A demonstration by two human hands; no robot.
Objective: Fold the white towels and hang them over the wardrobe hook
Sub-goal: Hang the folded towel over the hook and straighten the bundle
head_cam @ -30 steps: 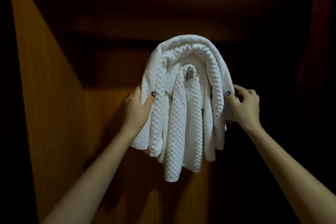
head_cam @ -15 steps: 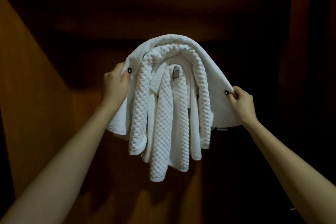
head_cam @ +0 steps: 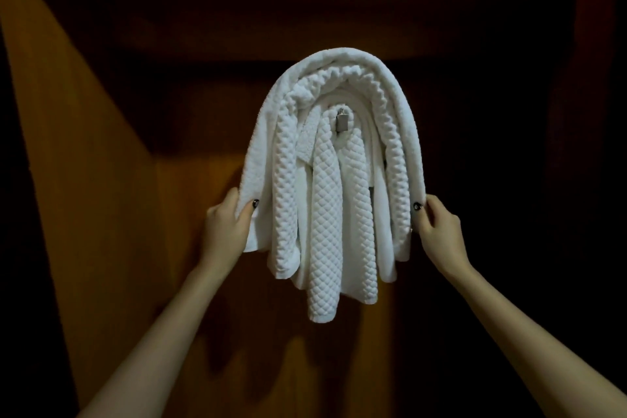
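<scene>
Over the metal hook (head_cam: 342,120) on the wardrobe's back panel (head_cam: 190,200) hang the white towels (head_cam: 325,214), waffle-textured ones nested under a smoother outer towel (head_cam: 339,59) that arches over them all. The person's left hand (head_cam: 225,227) grips that outer towel's left edge and the right hand (head_cam: 437,231) pinches its right edge, so I judge the hanging nearly done: next, both sides want tugging level and a gentle release that does not drag the bundle off. Around it I make out only a wooden side wall (head_cam: 68,146); the rest of the interior is too dark to tell what it holds.
</scene>
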